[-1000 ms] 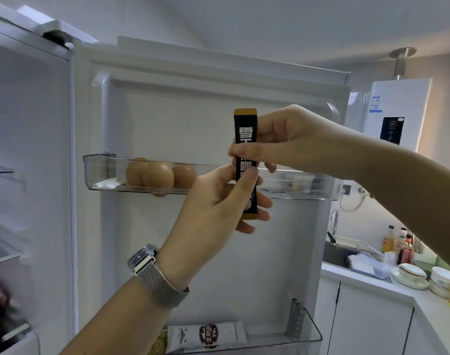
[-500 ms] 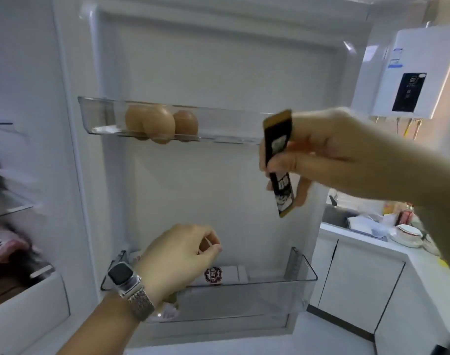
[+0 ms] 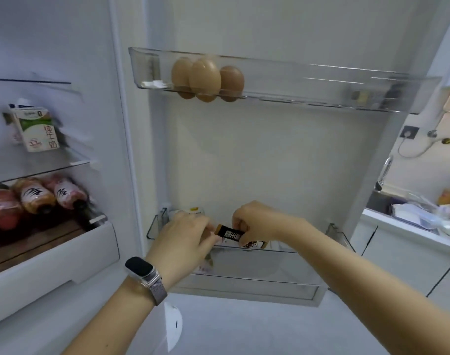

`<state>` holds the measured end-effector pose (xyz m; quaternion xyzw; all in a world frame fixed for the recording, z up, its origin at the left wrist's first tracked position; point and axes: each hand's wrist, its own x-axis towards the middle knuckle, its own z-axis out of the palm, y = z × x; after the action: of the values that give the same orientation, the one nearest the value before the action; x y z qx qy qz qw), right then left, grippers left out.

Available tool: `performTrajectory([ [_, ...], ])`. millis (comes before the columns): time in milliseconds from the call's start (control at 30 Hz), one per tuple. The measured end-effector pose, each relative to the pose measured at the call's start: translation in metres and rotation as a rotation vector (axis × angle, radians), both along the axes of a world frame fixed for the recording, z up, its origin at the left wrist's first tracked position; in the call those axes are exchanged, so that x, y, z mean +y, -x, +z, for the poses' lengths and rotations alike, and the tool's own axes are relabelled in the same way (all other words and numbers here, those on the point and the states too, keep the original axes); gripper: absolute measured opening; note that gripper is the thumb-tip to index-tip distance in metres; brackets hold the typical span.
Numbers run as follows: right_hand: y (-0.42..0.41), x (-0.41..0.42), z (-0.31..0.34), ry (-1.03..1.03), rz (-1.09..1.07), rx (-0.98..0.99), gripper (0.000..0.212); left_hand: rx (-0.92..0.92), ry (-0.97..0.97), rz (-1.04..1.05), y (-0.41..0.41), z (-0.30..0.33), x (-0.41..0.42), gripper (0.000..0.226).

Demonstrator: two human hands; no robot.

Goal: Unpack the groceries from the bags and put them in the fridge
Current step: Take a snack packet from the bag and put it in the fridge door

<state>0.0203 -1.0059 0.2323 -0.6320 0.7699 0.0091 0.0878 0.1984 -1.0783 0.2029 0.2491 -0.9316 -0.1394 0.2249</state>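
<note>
A slim black packet with a gold end point(image 3: 228, 233) lies almost level over the lower door bin point(image 3: 257, 265) of the open fridge door. My right hand point(image 3: 257, 222) pinches its right end. My left hand point(image 3: 185, 242), with a watch on the wrist, reaches into the same bin and touches the packet's gold end; what its fingers hold is hidden. A white packet with a round dark logo point(image 3: 254, 244) lies in the bin behind the hands.
The upper door bin point(image 3: 321, 93) holds three brown eggs point(image 3: 206, 79). Inside the fridge on the left stand a milk carton point(image 3: 36, 129) and bottles point(image 3: 36, 196) lying above a drawer point(image 3: 52, 260). A counter with a sink point(image 3: 408, 213) is at the right.
My right hand has carried the packet down from the upper bin's height to the lower bin and turned it level. My left hand moved right to meet it. The view tilted down.
</note>
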Motion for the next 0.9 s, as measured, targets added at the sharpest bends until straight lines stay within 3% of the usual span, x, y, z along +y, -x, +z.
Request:
performTrajectory([
  [133, 0.006, -0.017, -0.021, 0.011, 0.011, 0.039, 0.023, 0.065, 0.078, 0.008, -0.022, -0.001, 0.001, 0.017],
  [367, 0.003, -0.024, -0.030, -0.075, -0.062, 0.043, 0.038, 0.153, 0.023, 0.035, -0.049, -0.001, 0.004, 0.013],
  [500, 0.005, -0.022, -0.038, -0.075, -0.128, 0.077, 0.038, 0.177, -0.011, 0.033, -0.048, 0.001, 0.011, 0.023],
  [600, 0.009, -0.011, -0.030, 0.077, -0.211, 0.055, 0.020, 0.159, 0.002, -0.014, -0.042, 0.005, 0.017, 0.022],
  [767, 0.001, 0.072, 0.011, 0.559, -0.389, -0.177, 0.022, 0.147, -0.098, -0.236, -0.026, 0.007, 0.041, 0.012],
  [833, -0.012, 0.118, 0.004, 0.749, -0.464, -0.188, 0.022, 0.094, -0.138, -0.383, -0.013, 0.001, 0.060, 0.010],
  [900, -0.023, 0.160, -0.016, 0.800, -0.550, -0.170, 0.021, 0.018, -0.128, -0.496, 0.005, -0.011, 0.078, 0.014],
])
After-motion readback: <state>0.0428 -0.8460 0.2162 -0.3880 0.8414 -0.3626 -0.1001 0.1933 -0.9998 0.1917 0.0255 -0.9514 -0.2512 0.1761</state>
